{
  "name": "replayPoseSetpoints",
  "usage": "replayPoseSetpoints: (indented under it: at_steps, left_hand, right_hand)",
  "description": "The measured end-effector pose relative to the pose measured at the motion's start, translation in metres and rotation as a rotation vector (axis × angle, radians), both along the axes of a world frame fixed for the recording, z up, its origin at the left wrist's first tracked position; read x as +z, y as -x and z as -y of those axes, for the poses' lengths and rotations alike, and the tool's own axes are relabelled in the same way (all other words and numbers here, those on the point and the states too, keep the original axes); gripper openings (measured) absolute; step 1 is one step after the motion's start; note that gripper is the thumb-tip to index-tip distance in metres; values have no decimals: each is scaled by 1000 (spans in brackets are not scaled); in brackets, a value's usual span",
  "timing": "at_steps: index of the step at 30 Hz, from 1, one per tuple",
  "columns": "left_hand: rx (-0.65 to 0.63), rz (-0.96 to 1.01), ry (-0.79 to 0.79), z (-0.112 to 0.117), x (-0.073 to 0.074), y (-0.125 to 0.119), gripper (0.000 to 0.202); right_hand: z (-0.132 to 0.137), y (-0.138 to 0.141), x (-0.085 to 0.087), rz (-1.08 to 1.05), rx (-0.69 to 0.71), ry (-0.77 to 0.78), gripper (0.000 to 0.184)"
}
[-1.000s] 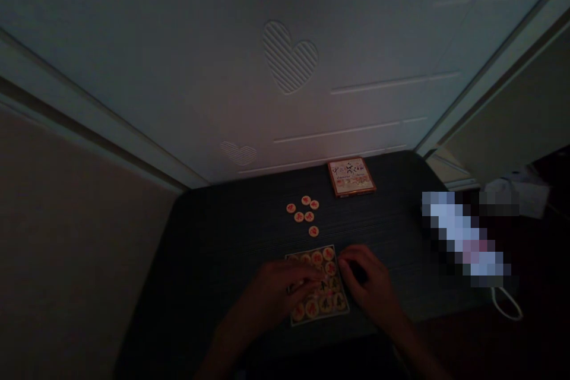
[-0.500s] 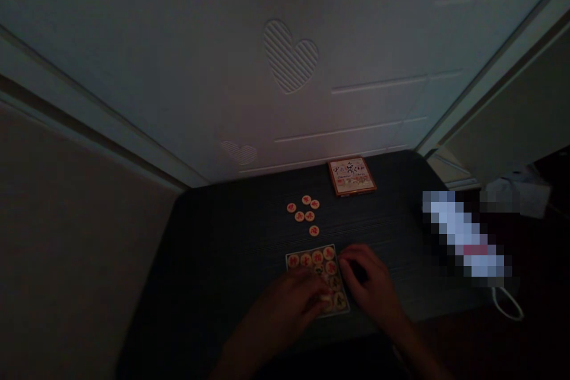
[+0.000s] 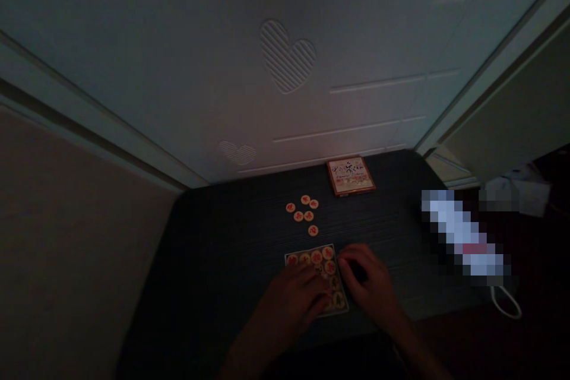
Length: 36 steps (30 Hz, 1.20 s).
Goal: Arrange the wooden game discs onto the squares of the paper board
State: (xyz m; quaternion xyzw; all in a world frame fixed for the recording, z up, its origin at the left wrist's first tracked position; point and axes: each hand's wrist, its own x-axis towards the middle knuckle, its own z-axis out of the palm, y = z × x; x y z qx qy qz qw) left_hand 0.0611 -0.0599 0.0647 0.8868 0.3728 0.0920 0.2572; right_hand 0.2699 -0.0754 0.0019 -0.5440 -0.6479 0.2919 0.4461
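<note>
A shallow tray packed with round pale game pieces marked in red and black lies on the dark table. My left hand rests flat over the tray's near half, fingers stretched across the pieces. My right hand curls against the tray's right edge, its fingers bent; whether they hold anything is hidden. Several loose red-marked pieces lie in a cluster beyond the tray.
A small square printed box lid sits at the table's far edge by the white panel with embossed hearts. A blurred-out patch and a white cord are at the right. The scene is very dim.
My left hand has slid nearer and a little down over the tray, uncovering the tray's far row of pieces. My right hand has stayed put.
</note>
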Motion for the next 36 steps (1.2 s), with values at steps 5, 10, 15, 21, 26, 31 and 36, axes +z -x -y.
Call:
replayPoseSetpoints:
  at_steps: [5,10,15,21,26,31,36]
  left_hand:
    - [31,-48,-11,2,-2,2,14]
    - [44,-64,39,4,5,2,13]
    - [21,-35,68,6,7,4,20]
    - [36,-28,64,8,7,5,21]
    - [23,-33,45,7,8,2,11]
    - [12,-66,41,7,5,3,10]
    - [21,-69,53,7,5,2,12]
  right_hand:
    - [0,0,0,-2,-3,-16,13]
    - [0,0,-2,2,-14,-21,12]
    - [0,0,-1,2,-10,7,13]
    - [0,0,0,7,-12,-18,14]
    - [0,0,0,-2,-5,-22,13]
    - [0,0,0,0,4,-7,12]
    - [0,0,1,3,4,2,12]
